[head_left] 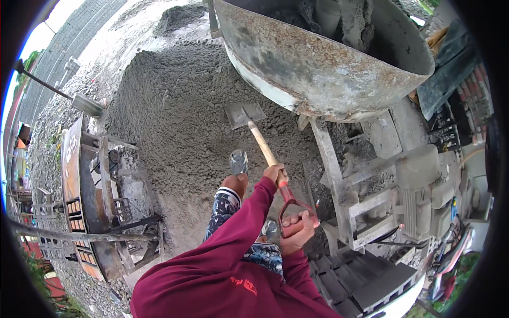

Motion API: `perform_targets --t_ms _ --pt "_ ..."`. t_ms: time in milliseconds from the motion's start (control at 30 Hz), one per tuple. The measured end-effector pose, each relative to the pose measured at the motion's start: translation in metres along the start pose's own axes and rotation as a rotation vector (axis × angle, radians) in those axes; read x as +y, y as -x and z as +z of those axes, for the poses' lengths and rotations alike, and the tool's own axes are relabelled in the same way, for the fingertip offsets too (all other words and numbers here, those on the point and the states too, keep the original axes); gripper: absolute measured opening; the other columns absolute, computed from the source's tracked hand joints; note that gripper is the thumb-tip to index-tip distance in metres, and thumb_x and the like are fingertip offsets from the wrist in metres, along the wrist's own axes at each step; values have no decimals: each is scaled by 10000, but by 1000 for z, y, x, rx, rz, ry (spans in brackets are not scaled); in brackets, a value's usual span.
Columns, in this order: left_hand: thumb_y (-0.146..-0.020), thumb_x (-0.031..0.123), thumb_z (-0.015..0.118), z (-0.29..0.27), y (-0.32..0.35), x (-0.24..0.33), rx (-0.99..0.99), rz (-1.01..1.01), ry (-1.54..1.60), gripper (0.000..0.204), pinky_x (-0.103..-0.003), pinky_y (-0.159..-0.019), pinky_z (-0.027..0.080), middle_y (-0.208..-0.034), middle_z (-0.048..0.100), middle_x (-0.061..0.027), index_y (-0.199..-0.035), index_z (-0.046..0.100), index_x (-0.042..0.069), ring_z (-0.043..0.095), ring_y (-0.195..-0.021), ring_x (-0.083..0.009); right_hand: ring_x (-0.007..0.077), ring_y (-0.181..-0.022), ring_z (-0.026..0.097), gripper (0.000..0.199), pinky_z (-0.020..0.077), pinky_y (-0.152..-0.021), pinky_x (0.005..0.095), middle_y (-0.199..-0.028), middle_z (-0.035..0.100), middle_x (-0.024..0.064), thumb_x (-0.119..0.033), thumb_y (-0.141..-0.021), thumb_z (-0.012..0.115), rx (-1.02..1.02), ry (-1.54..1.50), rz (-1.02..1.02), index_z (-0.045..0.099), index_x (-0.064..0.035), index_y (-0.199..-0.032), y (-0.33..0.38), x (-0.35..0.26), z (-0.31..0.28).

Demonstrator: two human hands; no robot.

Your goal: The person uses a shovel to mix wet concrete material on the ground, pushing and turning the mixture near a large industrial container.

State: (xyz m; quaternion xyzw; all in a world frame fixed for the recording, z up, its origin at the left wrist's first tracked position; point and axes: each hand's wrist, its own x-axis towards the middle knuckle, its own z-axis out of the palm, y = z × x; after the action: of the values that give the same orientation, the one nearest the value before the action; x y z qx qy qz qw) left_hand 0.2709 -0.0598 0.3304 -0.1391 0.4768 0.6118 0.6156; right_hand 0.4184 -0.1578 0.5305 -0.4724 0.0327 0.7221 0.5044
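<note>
A shovel (262, 142) with a wooden shaft and a red D-shaped handle slants away from me. My left hand (275, 174) is wrapped round its shaft, just above the red socket. Lower down, my right hand (298, 232) grips the crossbar of the D-handle. The flat metal shovel blade (245, 114) rests against the lower slope of a large heap of grey, sand-like material (169, 95). Some of the blade's edge meets the loose grains. Both maroon sleeves come up from the lower edge, and my feet stand at the heap's foot.
A big rusty, mortar-crusted mixing drum (318, 69) overhangs at upper right on a metal frame (331, 159). Another shovel (87, 104) stands at the far left near a rusty metal machine (90, 185). Dark stacked slabs (366, 283) lie at lower right.
</note>
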Motion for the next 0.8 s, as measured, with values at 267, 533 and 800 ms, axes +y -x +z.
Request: perform_targets --t_ms 267,533,800 --pt "-847 75 471 95 5 120 -61 -182 18 63 -391 -503 469 -642 473 -92 -832 428 31 481 -537 -237 157 -458 463 119 402 -573 329 -581 454 6 -196 -850 550 -638 -142 -103 496 -93 -827 -19 -46 140" --pt "-869 108 467 72 -201 162 -25 -22 -120 150 -466 -585 534 -748 507 -123 -984 426 20 541 -624 -269 152 -449 460 130 419 -536 319 -581 464 11 -168 -831 569 -406 96 -92 482 -81 -790 -196 8 142" --pt "-895 242 546 50 -209 99 87 -179 -252 315 -463 -629 558 -893 554 -163 -1062 431 2 608 -704 -269 107 -622 470 263 397 -542 259 -728 504 26 -175 -763 645 132 708 -627 476 -13 -883 -232 14 67"
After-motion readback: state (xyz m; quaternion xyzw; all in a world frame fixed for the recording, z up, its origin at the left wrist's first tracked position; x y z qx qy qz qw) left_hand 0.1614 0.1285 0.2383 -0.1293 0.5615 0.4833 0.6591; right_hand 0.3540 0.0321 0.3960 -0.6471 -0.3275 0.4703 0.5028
